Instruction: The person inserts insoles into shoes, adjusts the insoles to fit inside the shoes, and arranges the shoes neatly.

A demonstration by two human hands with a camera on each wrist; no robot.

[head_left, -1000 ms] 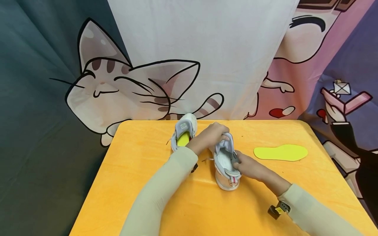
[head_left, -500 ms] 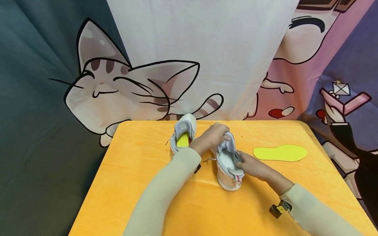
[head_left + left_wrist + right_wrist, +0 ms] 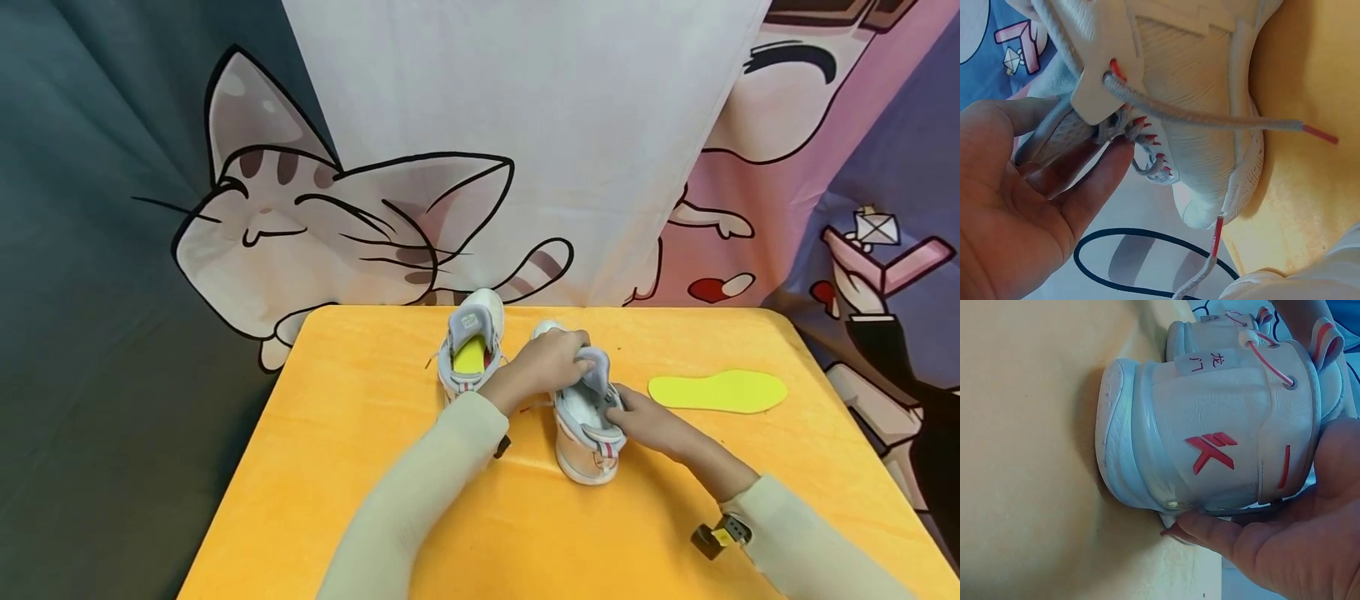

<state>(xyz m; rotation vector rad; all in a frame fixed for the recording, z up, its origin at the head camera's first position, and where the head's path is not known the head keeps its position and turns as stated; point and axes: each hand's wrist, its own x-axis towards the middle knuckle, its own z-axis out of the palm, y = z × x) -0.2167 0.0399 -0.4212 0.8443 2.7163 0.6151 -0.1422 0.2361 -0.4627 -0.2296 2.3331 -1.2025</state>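
A white and grey sneaker [image 3: 587, 437] stands on the orange table [image 3: 360, 467], heel toward me. My left hand [image 3: 568, 357] pinches its grey tongue [image 3: 1063, 134] between thumb and fingers and holds it back from the opening. Loose red-tipped laces [image 3: 1210, 119] hang by that hand. My right hand [image 3: 628, 412] grips the collar at the heel side, with fingers curled round the rim; the heel with its red logo [image 3: 1210, 450] fills the right wrist view. A second sneaker [image 3: 472, 350] with a yellow insole inside stands just left of my left hand.
A loose yellow insole [image 3: 718, 392] lies flat on the table to the right of the held sneaker. A hanging cartoon cat cloth [image 3: 337, 225] backs the table's far edge. The table's left edge drops off to a dark cloth.
The held sneaker has shifted slightly right and stands more upright. My left hand has come down a little with the tongue. The right hand keeps its grip at the collar.
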